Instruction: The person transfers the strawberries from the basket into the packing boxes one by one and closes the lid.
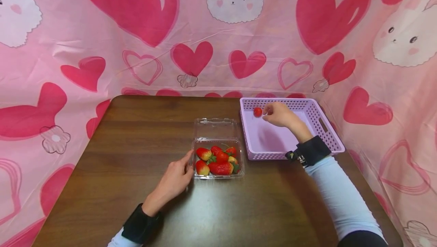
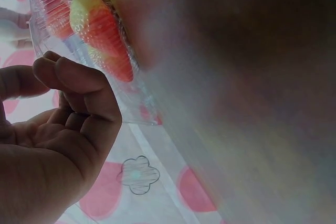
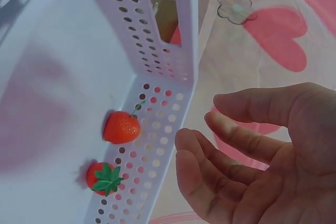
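Observation:
A clear plastic clamshell box (image 1: 218,177) with its lid raised stands mid-table, filled with several strawberries (image 1: 221,168). At its left side is my left hand (image 1: 174,178), index finger extended along the wall, touching it. My right hand (image 1: 278,115) hovers over the lilac basket (image 1: 250,140), nothing between its loosely bent fingers (image 3: 233,109). Near these fingertips lies one strawberry (image 1: 257,112) by the back wall of the basket. Two strawberries show in the right wrist view, one orange-red (image 3: 122,127) and one with green leaves (image 3: 105,178); in the head view the hand hides one.
The brown wooden table (image 1: 143,133) carries the box and the basket side by side, the basket at the back right. Perforated walls with a handle slot (image 1: 323,125) ring the basket. A pink heart-patterned cloth (image 1: 218,49) hangs behind and beside the table.

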A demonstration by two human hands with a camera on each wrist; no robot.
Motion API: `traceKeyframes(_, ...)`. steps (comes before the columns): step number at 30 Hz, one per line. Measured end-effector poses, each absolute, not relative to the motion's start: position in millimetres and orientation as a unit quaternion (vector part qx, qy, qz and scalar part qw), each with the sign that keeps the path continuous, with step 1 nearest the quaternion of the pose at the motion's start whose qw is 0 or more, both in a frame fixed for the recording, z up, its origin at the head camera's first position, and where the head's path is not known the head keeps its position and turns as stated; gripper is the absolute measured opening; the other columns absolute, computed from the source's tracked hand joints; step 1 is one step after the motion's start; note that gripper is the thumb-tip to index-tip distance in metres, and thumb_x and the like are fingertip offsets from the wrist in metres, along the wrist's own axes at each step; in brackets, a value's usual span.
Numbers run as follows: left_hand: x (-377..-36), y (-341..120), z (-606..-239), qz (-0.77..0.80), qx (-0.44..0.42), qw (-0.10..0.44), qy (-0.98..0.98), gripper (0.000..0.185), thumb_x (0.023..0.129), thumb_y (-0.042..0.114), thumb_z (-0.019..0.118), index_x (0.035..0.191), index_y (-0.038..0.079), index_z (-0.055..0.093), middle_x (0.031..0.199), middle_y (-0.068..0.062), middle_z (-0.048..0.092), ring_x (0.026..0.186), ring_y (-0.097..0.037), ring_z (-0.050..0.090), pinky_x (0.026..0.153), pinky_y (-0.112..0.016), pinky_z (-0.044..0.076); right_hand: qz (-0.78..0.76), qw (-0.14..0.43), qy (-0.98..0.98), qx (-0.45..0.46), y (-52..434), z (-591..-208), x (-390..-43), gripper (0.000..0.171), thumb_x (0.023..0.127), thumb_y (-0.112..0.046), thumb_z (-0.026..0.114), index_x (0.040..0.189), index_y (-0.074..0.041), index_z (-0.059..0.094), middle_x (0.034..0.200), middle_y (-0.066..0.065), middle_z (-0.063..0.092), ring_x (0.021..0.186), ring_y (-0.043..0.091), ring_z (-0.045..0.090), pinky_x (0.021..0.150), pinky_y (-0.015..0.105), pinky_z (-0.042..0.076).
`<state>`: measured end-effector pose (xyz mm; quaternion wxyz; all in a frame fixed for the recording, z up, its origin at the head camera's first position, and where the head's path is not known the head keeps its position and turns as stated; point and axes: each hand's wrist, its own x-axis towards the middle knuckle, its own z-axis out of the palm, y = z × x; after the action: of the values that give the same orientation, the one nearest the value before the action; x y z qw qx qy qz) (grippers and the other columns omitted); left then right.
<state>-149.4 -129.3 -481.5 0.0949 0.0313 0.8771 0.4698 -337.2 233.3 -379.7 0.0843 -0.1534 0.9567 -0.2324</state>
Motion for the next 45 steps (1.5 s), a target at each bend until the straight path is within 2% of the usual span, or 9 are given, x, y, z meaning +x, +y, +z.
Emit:
traceKeyframes(5, -150.4, -129.3, -481.5, 0.472, 0.031, 0.096, 0.876, 0.066, 0.101, 0.006, 0.066, 0.162, 0.003, 0.040, 0.068, -0.005, 0.054, 0.051, -0.020, 0.052, 0.052, -0.027, 0.049, -0.237, 0.085, 0.957, -0.146, 241.5, -381.1, -342.8, 0.015, 0.095, -0.009, 0.068, 0.103, 0.003, 0.068, 0.101, 0.021, 0.068, 0.089, 0.036, 0.062, 0.080, 0.048, 0.055)
traceKeyframes(16, -150.0, -128.6, -480.8, 0.476, 0.027, 0.099, 0.873, 0.066, 0.102, 0.007, 0.066, 0.162, 0.003, 0.039, 0.068, -0.006, 0.053, 0.050, -0.020, 0.053, 0.052, -0.027, 0.049, -0.252, 0.094, 0.955, -0.128, 250.9, -380.3, -349.1, 0.017, 0.096, -0.010, 0.067, 0.106, 0.004, 0.070, 0.109, 0.024, 0.068, 0.094, 0.037, 0.062, 0.083, 0.048, 0.056)
traceKeyframes(24, -150.4, -127.8, -480.7, 0.470, 0.021, 0.105, 0.876, 0.066, 0.102, 0.008, 0.066, 0.162, 0.004, 0.038, 0.068, -0.006, 0.054, 0.051, -0.020, 0.053, 0.053, -0.027, 0.050, -0.259, 0.103, 0.956, -0.094, 259.6, -382.6, -355.4, 0.023, 0.096, -0.014, 0.069, 0.110, 0.005, 0.070, 0.100, 0.021, 0.069, 0.083, 0.032, 0.064, 0.070, 0.037, 0.058)
traceKeyframes(29, -150.2, -128.1, -479.6, 0.473, 0.023, 0.104, 0.874, 0.066, 0.102, 0.007, 0.066, 0.162, 0.003, 0.038, 0.068, -0.006, 0.054, 0.051, -0.020, 0.053, 0.052, -0.027, 0.050, -0.259, 0.091, 0.957, -0.090, 264.9, -385.0, -360.5, 0.022, 0.096, -0.013, 0.069, 0.108, 0.006, 0.071, 0.097, 0.021, 0.069, 0.078, 0.030, 0.064, 0.064, 0.033, 0.056)
traceKeyframes(36, -151.5, -128.6, -479.2, 0.471, 0.028, 0.097, 0.877, 0.066, 0.102, 0.007, 0.066, 0.162, 0.003, 0.039, 0.068, -0.005, 0.054, 0.051, -0.020, 0.053, 0.052, -0.027, 0.049, -0.251, 0.093, 0.960, -0.082, 267.5, -388.5, -368.1, 0.021, 0.097, -0.013, 0.068, 0.108, 0.005, 0.070, 0.097, 0.020, 0.068, 0.080, 0.030, 0.064, 0.064, 0.034, 0.057)
traceKeyframes(39, -151.3, -128.8, -479.7, 0.472, 0.028, 0.097, 0.876, 0.066, 0.102, 0.007, 0.066, 0.162, 0.003, 0.039, 0.068, -0.005, 0.053, 0.051, -0.020, 0.053, 0.052, -0.027, 0.049, -0.250, 0.104, 0.959, -0.080, 266.3, -390.1, -370.0, 0.025, 0.097, -0.014, 0.068, 0.113, 0.006, 0.070, 0.101, 0.021, 0.069, 0.083, 0.033, 0.064, 0.068, 0.038, 0.059)
traceKeyframes(45, -150.5, -128.3, -479.7, 0.474, 0.028, 0.100, 0.874, 0.066, 0.102, 0.007, 0.066, 0.162, 0.003, 0.039, 0.067, -0.005, 0.054, 0.050, -0.020, 0.053, 0.052, -0.027, 0.049, -0.250, 0.120, 0.957, -0.080, 265.9, -393.9, -374.6, 0.033, 0.099, -0.011, 0.064, 0.124, 0.010, 0.066, 0.120, 0.029, 0.064, 0.096, 0.040, 0.064, 0.077, 0.046, 0.062)
